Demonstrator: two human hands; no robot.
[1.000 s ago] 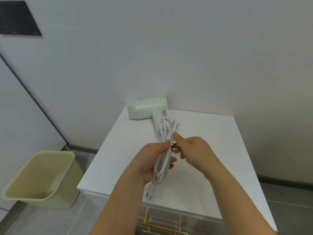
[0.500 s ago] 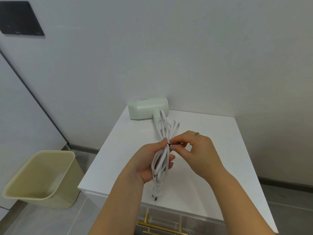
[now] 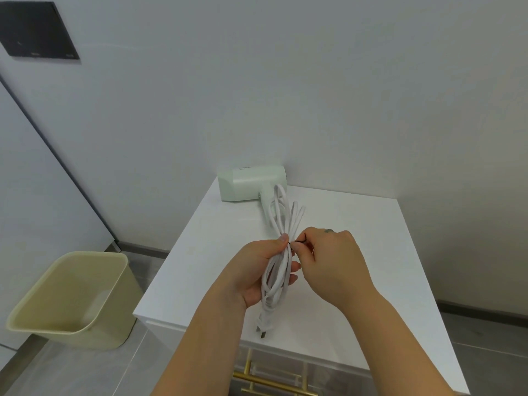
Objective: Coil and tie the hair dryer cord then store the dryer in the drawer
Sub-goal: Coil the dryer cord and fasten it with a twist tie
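Vs. 1 s ago: R hand (image 3: pixel 334 261) has rolled knuckles-up at the bundle; hair dryer (image 3: pixel 251 182) unmoved. L hand (image 3: pixel 257 270) grips the coiled white cord (image 3: pixel 281 224) at mid-length, thumb on top. R-hand fingertips pinch a thin black tie (image 3: pixel 300 240) on the bundle's 3 o'clock side, next to the L thumb. Plug (image 3: pixel 264 327) hangs at 6 o'clock, over the cabinet top (image 3: pixel 357 224). Dryer lies at 12 o'clock, by the wall. Drawer handle (image 3: pixel 271 380) at 6 o'clock edge; bin (image 3: pixel 71 298) at 9 o'clock.
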